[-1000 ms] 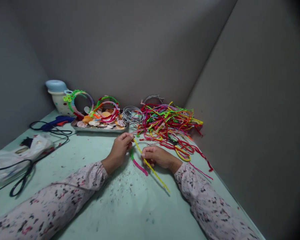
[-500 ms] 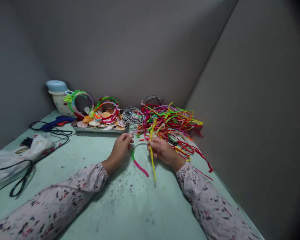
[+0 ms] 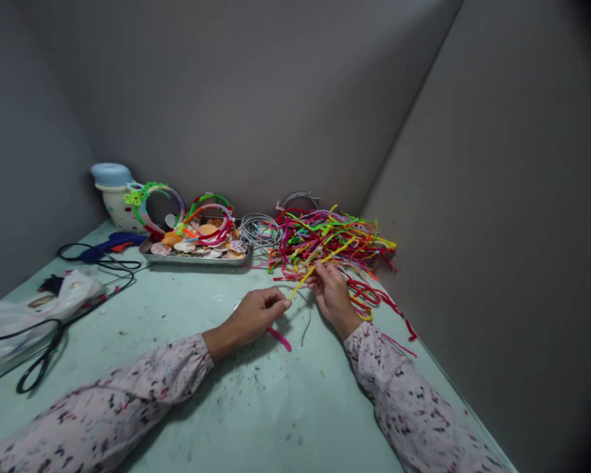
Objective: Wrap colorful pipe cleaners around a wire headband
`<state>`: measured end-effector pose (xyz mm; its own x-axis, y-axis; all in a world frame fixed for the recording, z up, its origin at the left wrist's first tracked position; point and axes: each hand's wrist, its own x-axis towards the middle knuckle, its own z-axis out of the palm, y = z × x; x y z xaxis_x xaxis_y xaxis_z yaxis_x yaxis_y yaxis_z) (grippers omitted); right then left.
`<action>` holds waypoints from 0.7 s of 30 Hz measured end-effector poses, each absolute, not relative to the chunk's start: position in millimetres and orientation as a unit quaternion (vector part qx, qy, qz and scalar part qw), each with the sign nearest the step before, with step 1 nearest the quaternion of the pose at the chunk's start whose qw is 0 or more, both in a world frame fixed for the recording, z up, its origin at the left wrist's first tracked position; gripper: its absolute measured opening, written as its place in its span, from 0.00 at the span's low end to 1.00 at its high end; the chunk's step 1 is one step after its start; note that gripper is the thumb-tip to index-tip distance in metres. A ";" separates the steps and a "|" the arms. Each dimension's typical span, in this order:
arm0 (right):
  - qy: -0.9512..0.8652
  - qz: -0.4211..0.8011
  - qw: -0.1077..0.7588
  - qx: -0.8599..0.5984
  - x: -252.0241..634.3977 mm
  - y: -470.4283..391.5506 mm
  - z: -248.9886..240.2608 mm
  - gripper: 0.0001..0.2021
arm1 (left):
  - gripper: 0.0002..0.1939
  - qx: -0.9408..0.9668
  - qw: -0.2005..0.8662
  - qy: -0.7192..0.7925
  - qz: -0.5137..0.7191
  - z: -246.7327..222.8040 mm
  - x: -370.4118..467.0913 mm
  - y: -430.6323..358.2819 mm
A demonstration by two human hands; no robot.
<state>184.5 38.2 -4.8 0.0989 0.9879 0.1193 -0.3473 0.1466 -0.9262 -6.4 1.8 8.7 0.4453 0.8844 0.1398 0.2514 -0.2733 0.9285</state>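
Observation:
A yellow pipe cleaner [image 3: 301, 281] slants between my two hands, above the table. My left hand [image 3: 262, 314] pinches its lower end between thumb and fingers. Further up its length, my right hand [image 3: 329, 289] grips it, and the free end points to the upper right. Under my left hand lies a headband [image 3: 279, 339] partly wrapped in pink, its other side bare grey wire; my hand hides the rest of the wrapped part. Just beyond my right hand is a heap of many-coloured pipe cleaners [image 3: 335, 233].
Behind my left hand stands a metal tray [image 3: 197, 260] of seashells, with wrapped headbands [image 3: 211, 223] on top. Coiled grey wire [image 3: 261, 230] sits beside it. At left are a lidded container [image 3: 121, 197], a blue glue gun [image 3: 111, 244], a black cable [image 3: 62, 338] and a plastic bag [image 3: 44, 309].
My left hand has come down and right and taken hold of the yellow pipe cleaner's lower end. The pipe cleaner has swung from near upright to a slant.

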 end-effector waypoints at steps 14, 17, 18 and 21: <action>-0.577 0.587 0.420 -0.382 167.7 16.0 -7.5 0.14 | 0.12 0.726 0.396 0.412 0.382 4.9 -9.4 6.5; -0.582 0.575 0.425 -0.389 167.5 15.8 -8.6 0.14 | 0.12 0.737 0.380 0.410 0.380 7.7 -9.6 6.0; -0.580 0.574 0.430 -0.387 167.4 15.8 -9.0 0.14 | 0.12 0.743 0.377 0.402 0.379 9.2 -9.6 5.7; -0.568 0.581 0.443 -0.378 166.7 15.5 -10.2 0.13 | 0.12 0.765 0.372 0.371 0.373 14.0 -9.8 4.2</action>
